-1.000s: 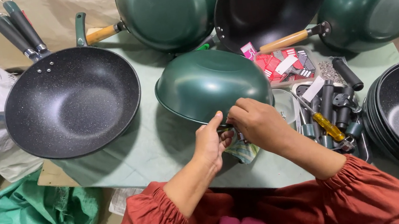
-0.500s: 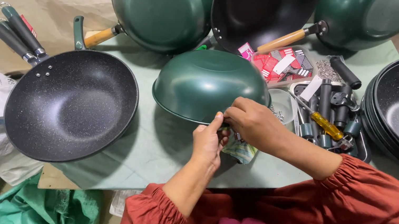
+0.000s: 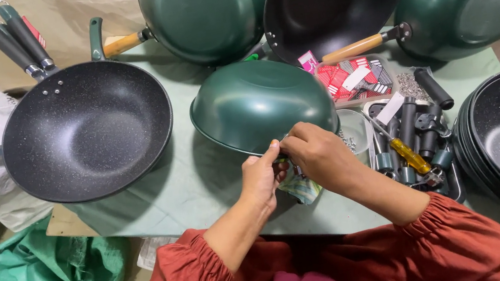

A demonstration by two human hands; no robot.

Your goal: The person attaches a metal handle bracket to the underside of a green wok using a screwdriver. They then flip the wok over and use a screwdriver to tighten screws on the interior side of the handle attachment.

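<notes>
Upturned green wok (image 3: 261, 102) sits mid-bench (image 3: 203, 181), dome up, near rim toward the person. Left hand (image 3: 262, 175) and right hand (image 3: 316, 157) meet at that rim; fingers of both pinched closed on a small part at the edge, too small to identify. Yellow-handled screwdriver (image 3: 409, 155) lies in tray (image 3: 451, 185), right of the hands.

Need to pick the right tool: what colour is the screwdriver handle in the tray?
Yellow, see-through looking, on the screwdriver in the tray; head view shows it.
</notes>
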